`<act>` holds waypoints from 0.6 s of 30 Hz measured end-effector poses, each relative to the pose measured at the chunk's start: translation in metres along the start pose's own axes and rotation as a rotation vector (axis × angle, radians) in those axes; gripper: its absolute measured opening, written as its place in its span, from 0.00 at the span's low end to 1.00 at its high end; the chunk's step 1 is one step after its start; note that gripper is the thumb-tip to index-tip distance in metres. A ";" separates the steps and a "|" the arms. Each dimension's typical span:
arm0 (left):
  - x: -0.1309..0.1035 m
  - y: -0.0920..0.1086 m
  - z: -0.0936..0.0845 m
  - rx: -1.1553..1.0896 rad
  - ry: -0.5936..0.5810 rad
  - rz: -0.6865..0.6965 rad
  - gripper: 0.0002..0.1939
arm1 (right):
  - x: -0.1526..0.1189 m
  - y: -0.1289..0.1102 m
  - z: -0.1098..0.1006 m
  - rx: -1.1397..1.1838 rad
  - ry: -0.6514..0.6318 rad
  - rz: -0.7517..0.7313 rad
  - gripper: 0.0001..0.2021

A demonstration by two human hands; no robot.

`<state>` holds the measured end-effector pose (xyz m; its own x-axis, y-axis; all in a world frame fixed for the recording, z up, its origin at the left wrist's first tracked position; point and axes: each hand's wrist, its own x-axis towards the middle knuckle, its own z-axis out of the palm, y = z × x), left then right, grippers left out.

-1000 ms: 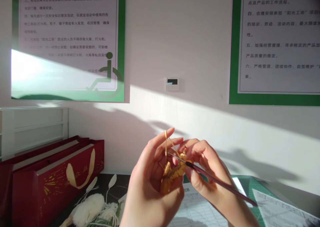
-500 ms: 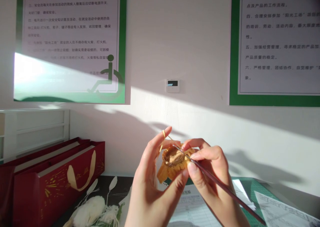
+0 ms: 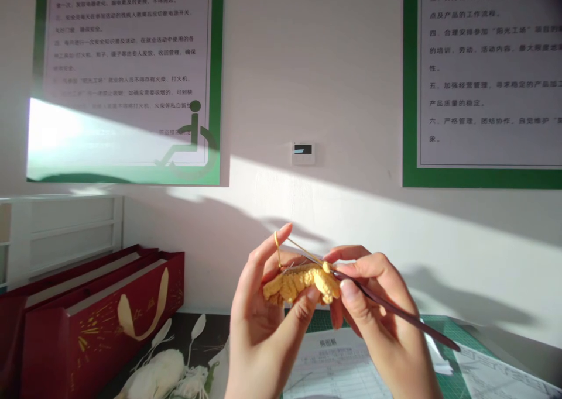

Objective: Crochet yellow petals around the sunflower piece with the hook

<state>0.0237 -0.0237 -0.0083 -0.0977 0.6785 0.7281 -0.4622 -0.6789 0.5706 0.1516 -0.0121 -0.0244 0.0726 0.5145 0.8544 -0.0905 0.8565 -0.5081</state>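
Note:
My left hand (image 3: 267, 323) pinches a yellow crochet piece (image 3: 294, 285) with a ruffled edge between thumb and fingers. Its raised index finger carries a loop of yellow yarn (image 3: 277, 241), and the strand runs taut down to the piece. My right hand (image 3: 381, 305) grips a crochet hook (image 3: 395, 310) with a dark handle, held like a pencil. The hook's thin metal shaft lies along the piece's upper edge, by a small yellow stitch bump; its tip is hard to make out. The inside of the piece is hidden at this angle.
Printed sheets (image 3: 333, 367) lie on a green cutting mat (image 3: 476, 336) below my hands. White fluffy craft flowers (image 3: 160, 370) rest at the lower left, beside red gift bags (image 3: 105, 323). A white rack (image 3: 72, 223) stands behind the bags. Posters (image 3: 215, 83) and a small control panel (image 3: 302, 153) are on the wall.
The crochet piece has tilted, so its ruffled outer side faces me instead of its round hollow. My left index finger has shifted slightly left, and the hook lies flatter.

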 end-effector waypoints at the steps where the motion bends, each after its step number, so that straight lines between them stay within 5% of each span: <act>1: 0.001 0.001 0.000 -0.027 -0.002 -0.020 0.28 | 0.001 0.002 -0.002 -0.032 -0.027 -0.044 0.04; 7: 0.006 0.005 -0.001 -0.190 0.057 -0.102 0.22 | -0.001 0.015 0.001 -0.274 -0.044 -0.304 0.13; 11: 0.009 0.007 -0.003 -0.164 0.143 -0.211 0.29 | -0.003 0.014 0.005 -0.337 -0.120 -0.360 0.13; 18: 0.014 0.004 -0.015 -0.151 -0.024 -0.285 0.37 | 0.004 0.013 0.001 -0.368 -0.117 -0.387 0.09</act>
<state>0.0074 -0.0127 -0.0019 0.0742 0.8272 0.5570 -0.5933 -0.4123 0.6914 0.1495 0.0008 -0.0275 -0.0814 0.1686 0.9823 0.2764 0.9508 -0.1402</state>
